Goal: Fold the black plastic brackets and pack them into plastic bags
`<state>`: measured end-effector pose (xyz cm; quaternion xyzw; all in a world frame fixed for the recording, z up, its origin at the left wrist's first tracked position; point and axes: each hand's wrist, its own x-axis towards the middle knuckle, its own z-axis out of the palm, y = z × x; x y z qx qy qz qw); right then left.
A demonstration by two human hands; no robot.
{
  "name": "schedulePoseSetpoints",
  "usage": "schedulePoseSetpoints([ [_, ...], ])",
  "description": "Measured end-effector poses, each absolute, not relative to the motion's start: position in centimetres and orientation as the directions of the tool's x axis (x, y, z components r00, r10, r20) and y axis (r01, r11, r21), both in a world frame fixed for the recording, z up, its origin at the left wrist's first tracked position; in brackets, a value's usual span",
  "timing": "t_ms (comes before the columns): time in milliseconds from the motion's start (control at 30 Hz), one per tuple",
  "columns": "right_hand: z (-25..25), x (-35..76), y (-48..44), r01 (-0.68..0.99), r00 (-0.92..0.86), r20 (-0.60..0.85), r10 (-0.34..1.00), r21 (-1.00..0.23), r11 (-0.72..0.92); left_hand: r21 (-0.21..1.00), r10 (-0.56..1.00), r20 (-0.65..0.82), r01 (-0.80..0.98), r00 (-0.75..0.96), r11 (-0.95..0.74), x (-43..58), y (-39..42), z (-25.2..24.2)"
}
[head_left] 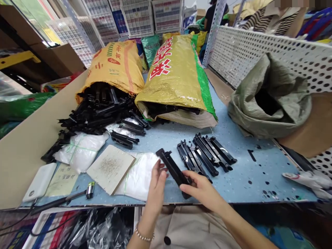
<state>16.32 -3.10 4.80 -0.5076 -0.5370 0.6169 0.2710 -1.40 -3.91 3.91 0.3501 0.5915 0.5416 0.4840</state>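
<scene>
My right hand (201, 191) is closed round the near end of a long black plastic part (172, 168), held slanted over the blue table's front edge. My left hand (157, 185) is beside it with fingers straight, fingertips touching the part's left side. Just right of the held part lie several similar black parts (207, 154) in a row on the blue table (246, 173). A heap of the same black parts (98, 110) spills from an orange-yellow sack (116, 65) at the back left.
A yellow-green sack (178, 76) lies mid-table, a grey-green sack (269, 97) at right by a perforated white panel (259, 52). White plastic bags (83, 150), a cardboard square (110, 167), a white power bank (38, 181) and a lighter (90, 189) sit front left.
</scene>
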Motion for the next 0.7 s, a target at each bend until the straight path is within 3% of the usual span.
schedulePoseSetpoints([
  [33, 4.4, 16.5, -2.8, 0.142, -0.334, -0.365, 0.869, -0.931, -0.336, 0.977, 0.937, -0.083, 0.159, -0.338, 0.144, -2.9, -4.4, 3.4],
  [100, 3.7, 16.8, -2.2, 0.004, -0.324, -0.374, 0.869, -0.919, -0.394, 0.778, 0.939, 0.129, 0.620, -0.318, 0.103, -5.9, -5.2, 2.5],
  [167, 3.3, 16.8, -1.9, -0.112, -0.326, -0.364, 0.872, -0.901, -0.418, 0.565, 0.956, 0.221, 0.824, -0.193, 0.036, -7.8, -6.0, 1.8],
  [233, 3.1, 16.0, -1.9, -0.188, -0.332, -0.362, 0.871, -0.879, -0.438, 0.474, 0.963, 0.251, 0.880, -0.097, -0.035, -8.4, -6.5, 1.6],
  [333, 3.1, 14.5, -2.1, -0.245, -0.340, -0.380, 0.860, -0.848, -0.471, 0.451, 0.964, 0.257, 0.891, -0.064, -0.061, -8.0, -6.4, 1.7],
  [433, 3.6, 13.7, -2.3, -0.280, -0.369, -0.395, 0.841, -0.816, -0.506, 0.592, 0.985, 0.139, 0.806, -0.103, 0.001, -8.4, -5.7, 2.0],
  [567, 4.5, 13.3, -2.3, -0.333, -0.503, -0.399, 0.766, -0.729, -0.598, 0.898, 0.975, -0.123, 0.397, -0.186, 0.189, -10.3, -4.8, 2.5],
  [700, 4.4, 11.3, -2.4, -0.349, -0.679, -0.360, 0.640, -0.609, -0.712, 0.954, 0.928, -0.261, 0.075, -0.265, 0.290, -10.7, -4.8, 3.2],
])
